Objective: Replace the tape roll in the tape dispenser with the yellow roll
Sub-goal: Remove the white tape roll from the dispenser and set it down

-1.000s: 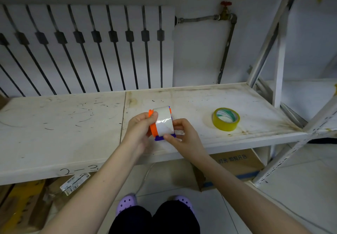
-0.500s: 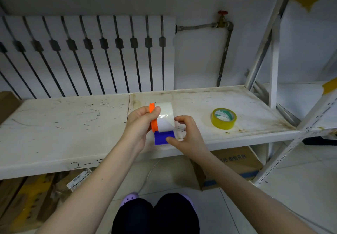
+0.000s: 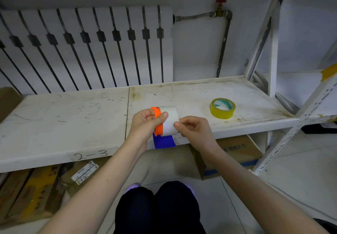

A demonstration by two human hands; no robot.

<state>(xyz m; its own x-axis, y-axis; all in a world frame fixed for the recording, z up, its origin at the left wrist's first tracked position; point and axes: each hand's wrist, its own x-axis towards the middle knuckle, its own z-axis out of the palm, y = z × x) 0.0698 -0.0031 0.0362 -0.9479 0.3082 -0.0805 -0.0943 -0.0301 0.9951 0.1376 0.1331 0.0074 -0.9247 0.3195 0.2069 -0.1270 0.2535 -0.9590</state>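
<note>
I hold the tape dispenser (image 3: 158,124) above the shelf's front edge; it has an orange side and a blue handle (image 3: 163,141) hanging below. A clear, whitish tape roll (image 3: 170,119) sits in it. My left hand (image 3: 145,124) grips the orange side, thumb pressed on the roll. My right hand (image 3: 195,129) pinches the roll's right edge with thumb and forefinger. The yellow roll (image 3: 222,108) lies flat on the white shelf (image 3: 73,117), to the right of my hands and apart from them.
A white radiator (image 3: 87,47) stands behind the shelf, with a pipe and red valve (image 3: 220,9) to its right. A white slotted rack post (image 3: 291,135) rises at right. Cardboard boxes (image 3: 235,151) lie under the shelf. My knees and purple shoes are below.
The dispenser has tilted so its blue handle now hangs lower below the roll. My right hand shifted from under the roll to pinching its right edge.
</note>
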